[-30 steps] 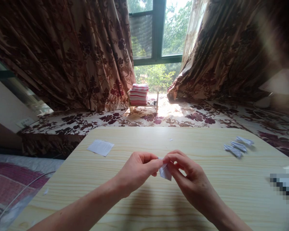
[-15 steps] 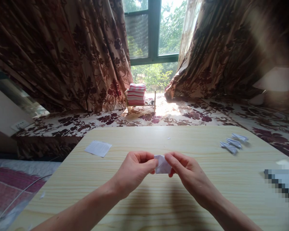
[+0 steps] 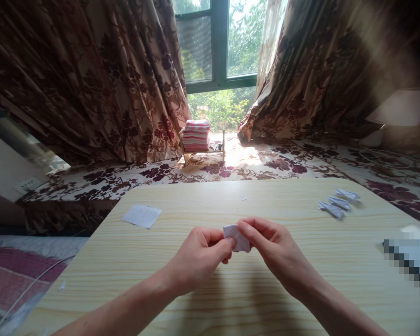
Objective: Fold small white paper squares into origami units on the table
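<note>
A small folded piece of white paper (image 3: 241, 241) is held up over the table between both hands. My left hand (image 3: 206, 249) pinches its left side, thumb lying across the front face. At the upper right corner, my right hand (image 3: 268, 240) grips the paper between thumb and fingers. The fingertips behind the paper are partly hidden. Beyond the right hand lie three folded paper planes (image 3: 339, 203) in a loose group. A flat sheet of paper (image 3: 142, 216) with faint print rests at the table's far left.
The pale wooden table (image 3: 182, 200) fills the foreground. A tiny paper scrap (image 3: 244, 199) lies near its far edge, and a blurred-out dark-edged object (image 3: 411, 261) at the right. Behind stands a small rack with folded striped towels (image 3: 196, 135), between patterned curtains (image 3: 136, 84).
My left thumb has moved down and further right across the paper, and the left hand sits slightly lower. The paper has tilted a little. The view has shifted slightly.
</note>
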`<control>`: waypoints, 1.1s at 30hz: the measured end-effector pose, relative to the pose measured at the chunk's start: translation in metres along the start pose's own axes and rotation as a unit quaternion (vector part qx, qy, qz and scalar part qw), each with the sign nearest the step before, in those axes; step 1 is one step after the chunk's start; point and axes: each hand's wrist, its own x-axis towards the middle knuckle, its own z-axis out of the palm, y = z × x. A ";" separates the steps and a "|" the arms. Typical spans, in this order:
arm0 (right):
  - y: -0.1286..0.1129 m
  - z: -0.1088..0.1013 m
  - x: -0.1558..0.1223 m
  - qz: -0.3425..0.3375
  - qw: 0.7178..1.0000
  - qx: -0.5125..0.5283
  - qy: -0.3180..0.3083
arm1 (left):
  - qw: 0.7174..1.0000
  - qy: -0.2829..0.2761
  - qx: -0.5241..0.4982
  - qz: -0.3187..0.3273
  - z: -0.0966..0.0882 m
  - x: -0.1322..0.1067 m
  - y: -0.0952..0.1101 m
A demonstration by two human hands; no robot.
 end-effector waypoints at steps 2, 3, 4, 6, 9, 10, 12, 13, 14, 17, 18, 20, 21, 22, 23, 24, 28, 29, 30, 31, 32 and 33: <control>0.000 0.000 0.000 0.007 1.000 0.003 -0.001 | 1.000 0.001 0.010 0.006 0.000 -0.001 -0.001; 0.000 0.001 0.000 0.011 1.000 0.007 -0.004 | 1.000 0.000 0.011 0.009 0.000 -0.001 -0.001; 0.000 0.001 -0.001 0.012 1.000 0.012 -0.009 | 1.000 -0.001 0.011 0.013 0.000 -0.001 -0.002; 0.001 0.003 -0.001 0.005 1.000 0.015 -0.016 | 1.000 -0.006 0.009 0.016 0.001 -0.002 -0.002; 0.003 0.005 -0.002 -0.029 1.000 -0.009 -0.002 | 1.000 -0.012 -0.001 0.015 0.002 -0.003 -0.002; 0.003 0.006 -0.002 -0.036 0.999 -0.016 0.007 | 1.000 -0.012 -0.005 0.015 0.002 -0.003 -0.003; 0.004 0.006 -0.002 -0.035 0.999 -0.012 0.014 | 1.000 -0.007 -0.010 0.017 0.003 -0.003 -0.004; 0.004 0.006 -0.002 -0.030 0.999 -0.004 0.013 | 1.000 -0.002 -0.010 0.018 0.003 -0.003 -0.004; 0.004 0.006 -0.002 -0.025 1.000 0.004 0.012 | 1.000 0.005 -0.010 0.018 0.004 -0.003 -0.005; 0.003 0.005 -0.001 -0.025 1.000 0.004 0.007 | 1.000 0.017 -0.012 0.016 0.005 -0.002 -0.005; 0.002 0.004 -0.001 -0.030 1.000 0.000 0.004 | 1.000 0.017 -0.013 0.017 0.005 -0.002 -0.005; 0.002 0.003 -0.001 -0.046 0.999 -0.022 0.001 | 1.000 0.007 -0.011 0.010 0.004 -0.002 -0.003; 0.002 0.002 -0.001 -0.059 0.997 -0.043 0.005 | 1.000 -0.001 -0.008 0.002 0.003 -0.002 -0.002; 0.002 0.002 -0.001 -0.074 0.995 -0.071 0.012 | 1.000 -0.007 -0.005 -0.007 0.002 -0.002 -0.001; 0.002 0.001 -0.001 -0.090 0.990 -0.102 0.019 | 1.000 -0.008 -0.003 -0.015 0.001 -0.001 0.001; 0.002 0.001 -0.002 -0.106 0.985 -0.132 0.025 | 1.000 -0.003 0.000 -0.019 -0.001 -0.001 0.002; 0.001 0.001 -0.002 -0.143 0.969 -0.198 0.023 | 0.999 0.044 0.022 0.003 -0.005 0.001 0.006; 0.001 0.001 -0.003 -0.149 0.967 -0.205 0.020 | 0.998 0.047 0.028 0.005 -0.006 0.001 0.005; 0.001 0.001 -0.003 -0.155 0.965 -0.210 0.017 | 0.998 0.046 0.031 0.004 -0.006 0.002 0.005; 0.001 0.002 -0.003 -0.160 0.964 -0.214 0.013 | 0.999 0.042 0.032 0.002 -0.006 0.002 0.005; 0.002 0.002 -0.004 -0.164 0.962 -0.217 0.010 | 0.999 0.038 0.033 0.002 -0.006 0.002 0.004; 0.002 0.003 -0.004 -0.165 0.961 -0.220 0.009 | 0.999 0.038 0.035 0.004 -0.005 0.001 0.004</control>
